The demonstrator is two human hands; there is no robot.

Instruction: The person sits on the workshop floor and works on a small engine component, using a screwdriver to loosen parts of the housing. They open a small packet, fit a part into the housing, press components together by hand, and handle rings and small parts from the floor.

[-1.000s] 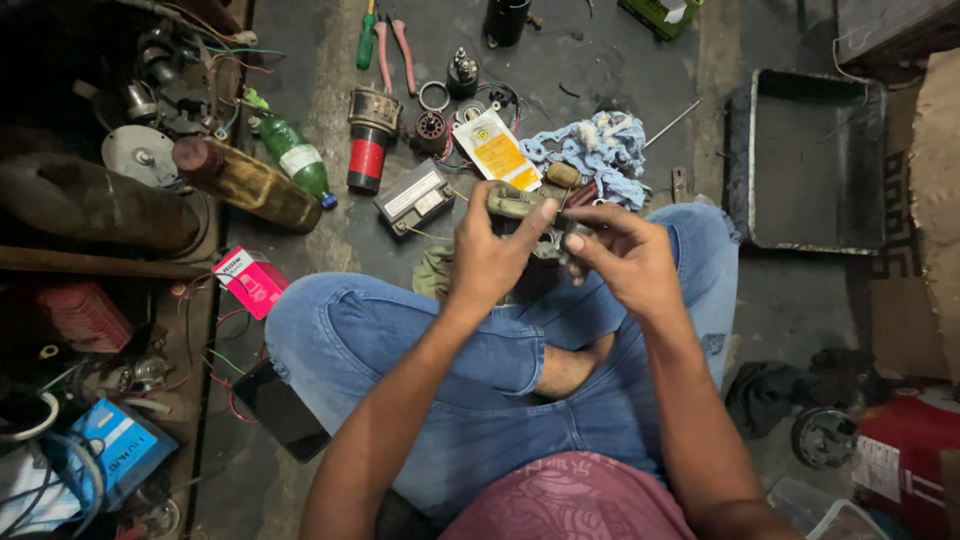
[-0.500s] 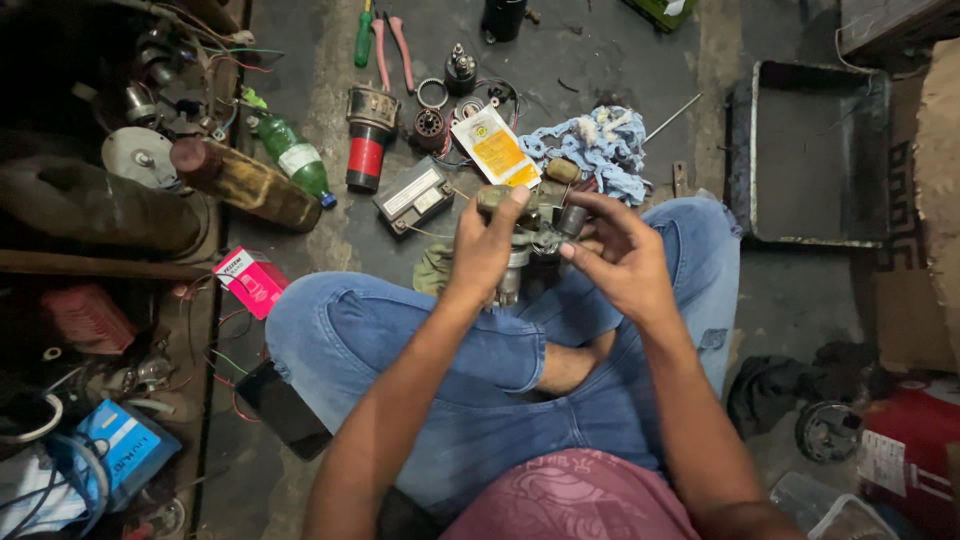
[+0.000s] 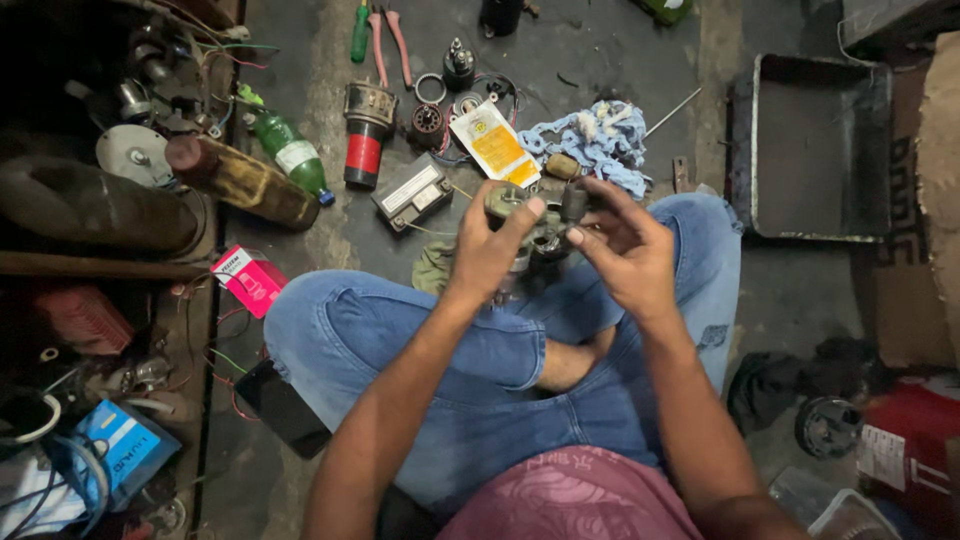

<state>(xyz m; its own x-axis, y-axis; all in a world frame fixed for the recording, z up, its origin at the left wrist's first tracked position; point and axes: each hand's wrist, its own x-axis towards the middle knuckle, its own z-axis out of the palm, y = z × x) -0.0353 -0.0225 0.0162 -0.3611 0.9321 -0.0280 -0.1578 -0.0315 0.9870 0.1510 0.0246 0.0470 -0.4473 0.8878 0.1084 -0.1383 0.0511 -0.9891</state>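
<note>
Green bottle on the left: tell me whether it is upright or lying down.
Lying down. The green bottle rests on its side on the floor, cap pointing up-left, beside a brown cylinder.

Two hands (image 3: 560,250), one green bottle (image 3: 285,150), one screwdriver (image 3: 359,32), one metal tray (image 3: 815,150), one blue rag (image 3: 590,145)

A dark, stained concrete floor (image 3: 620,60) carries everything. On it lie a green screwdriver (image 3: 359,32) beside red-handled pliers (image 3: 388,42), a green bottle (image 3: 288,152), a red and black cylinder (image 3: 366,133), a small grey box (image 3: 411,192), a yellow packet (image 3: 494,143) and a blue and white rag (image 3: 592,143). A pink box (image 3: 250,280) lies near the person's knee. A grey metal tray (image 3: 812,148) sits to the right.
</note>
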